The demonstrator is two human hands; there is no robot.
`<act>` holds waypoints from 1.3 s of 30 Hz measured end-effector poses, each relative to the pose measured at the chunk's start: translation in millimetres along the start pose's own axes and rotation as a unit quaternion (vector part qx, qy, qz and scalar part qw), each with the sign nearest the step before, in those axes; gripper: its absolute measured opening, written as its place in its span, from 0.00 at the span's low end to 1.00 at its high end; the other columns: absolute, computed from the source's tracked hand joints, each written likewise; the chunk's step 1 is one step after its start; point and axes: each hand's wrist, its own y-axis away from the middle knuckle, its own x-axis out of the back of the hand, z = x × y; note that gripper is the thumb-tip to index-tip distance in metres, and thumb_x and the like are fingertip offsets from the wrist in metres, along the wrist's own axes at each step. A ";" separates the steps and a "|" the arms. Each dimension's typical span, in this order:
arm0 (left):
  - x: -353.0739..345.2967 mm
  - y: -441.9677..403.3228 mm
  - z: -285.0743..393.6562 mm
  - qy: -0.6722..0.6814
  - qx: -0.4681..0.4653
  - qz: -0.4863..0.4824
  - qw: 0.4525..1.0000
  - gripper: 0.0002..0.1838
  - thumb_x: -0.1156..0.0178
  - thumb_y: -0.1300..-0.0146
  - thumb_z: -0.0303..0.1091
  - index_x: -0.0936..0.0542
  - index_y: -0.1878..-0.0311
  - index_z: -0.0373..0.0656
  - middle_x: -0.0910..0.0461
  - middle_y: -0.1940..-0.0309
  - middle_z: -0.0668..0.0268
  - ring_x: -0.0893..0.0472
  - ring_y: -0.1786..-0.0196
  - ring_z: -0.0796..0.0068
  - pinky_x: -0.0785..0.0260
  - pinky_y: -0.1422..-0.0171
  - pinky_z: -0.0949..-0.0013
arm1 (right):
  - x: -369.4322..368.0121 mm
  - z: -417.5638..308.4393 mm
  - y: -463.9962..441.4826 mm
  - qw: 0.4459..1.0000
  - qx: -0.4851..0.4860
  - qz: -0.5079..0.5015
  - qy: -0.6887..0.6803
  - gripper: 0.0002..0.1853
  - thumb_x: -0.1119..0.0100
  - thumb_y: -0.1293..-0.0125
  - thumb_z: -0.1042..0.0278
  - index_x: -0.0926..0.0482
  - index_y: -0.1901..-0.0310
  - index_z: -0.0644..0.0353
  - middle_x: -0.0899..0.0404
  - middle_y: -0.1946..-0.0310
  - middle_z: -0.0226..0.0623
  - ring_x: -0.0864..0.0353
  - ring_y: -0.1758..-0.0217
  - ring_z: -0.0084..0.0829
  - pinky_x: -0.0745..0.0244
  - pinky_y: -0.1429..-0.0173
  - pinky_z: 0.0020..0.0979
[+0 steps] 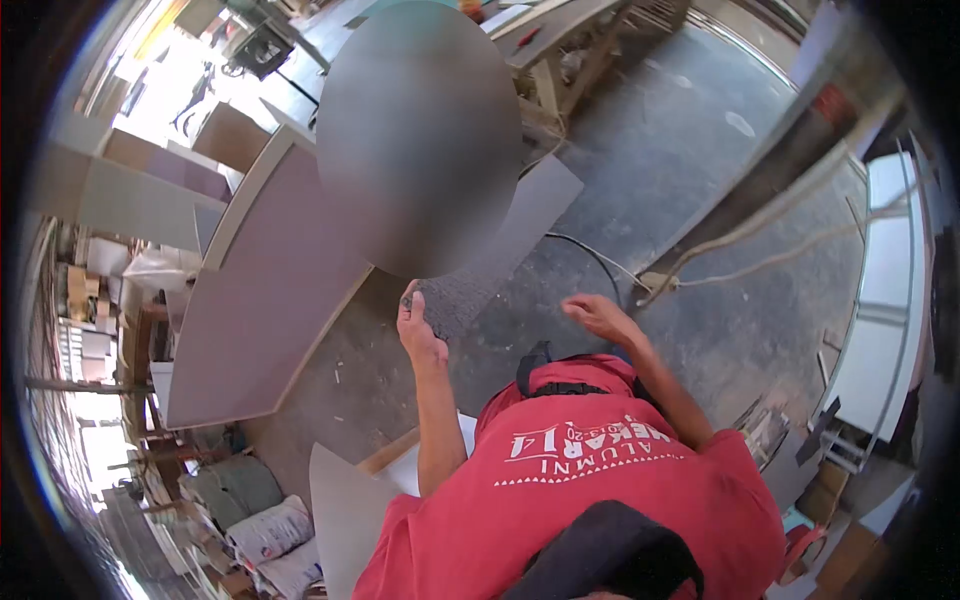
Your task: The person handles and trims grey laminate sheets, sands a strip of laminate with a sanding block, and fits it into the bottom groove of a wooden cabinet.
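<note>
- Grey board (505,255), long, dark and speckled at its near end; held there in the left hand (424,328), fingers closed on its edge.
- Right hand (600,318): loosely curled, nothing visible in it, apart from the board.
- Curved panel (270,290): mauve, left of the left hand.
- Concrete floor (640,170): beneath.
- Wooden workbench (548,42): beyond the board.
</note>
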 end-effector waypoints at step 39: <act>-186.0 -695.4 113.3 -0.038 0.001 0.035 0.999 0.17 0.39 0.33 0.27 0.20 0.42 0.32 0.16 0.54 0.67 0.19 0.52 0.80 0.28 0.43 0.74 | 91.5 -387.7 -782.9 0.923 0.040 -0.156 -0.350 0.19 0.50 0.25 0.74 0.28 0.35 0.66 0.21 0.45 0.32 0.25 0.43 0.21 0.31 0.37 0.26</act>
